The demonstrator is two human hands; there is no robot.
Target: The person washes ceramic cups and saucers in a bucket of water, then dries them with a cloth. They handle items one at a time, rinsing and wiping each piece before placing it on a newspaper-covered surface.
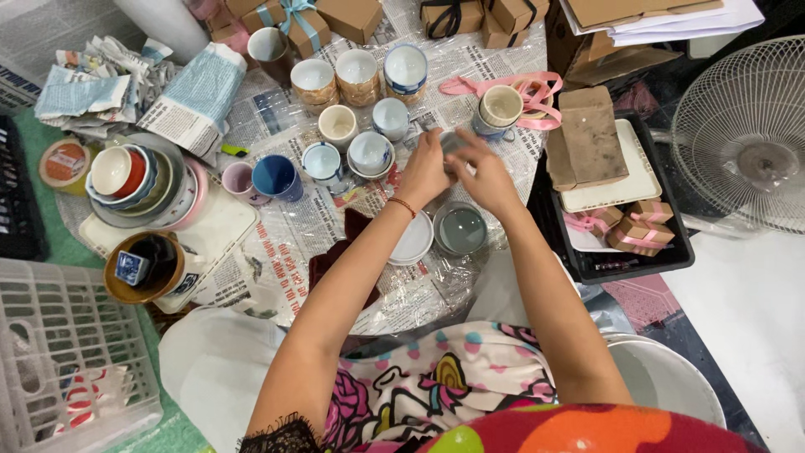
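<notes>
At the far left, at nine o'clock from the hands, a white plastic crate (67, 352) sits low on the floor, and above it a brown bowl (144, 267) holds a small blue-and-white cube. Just beyond, at ten o'clock, a stack of coloured bowls (134, 178) rests on a white tray, with crumpled newspaper (126, 84) behind it. Moving right over the newspaper-covered table (285, 243), a pink cup (239, 179) and a dark blue cup (275, 176) stand side by side, then a cluster of small white and tan cups (356, 109) toward twelve o'clock.

The left hand (423, 172), with a red cord at the wrist, and the right hand (486, 176) meet at the middle, both closed around a small grey-blue cup (453, 143) held just above the table; fingers hide most of it, so how tight the pinch is I cannot tell. Directly below the hands, at six o'clock, lie a white lid (413, 243) and a grey bowl (460, 229), touching each other.

At one o'clock a mug (500, 107) sits among pink ribbon (528, 88). At three o'clock a black tray (637, 252) carries small ribboned boxes (637, 226), and a white fan (742, 134) stands farthest right.
</notes>
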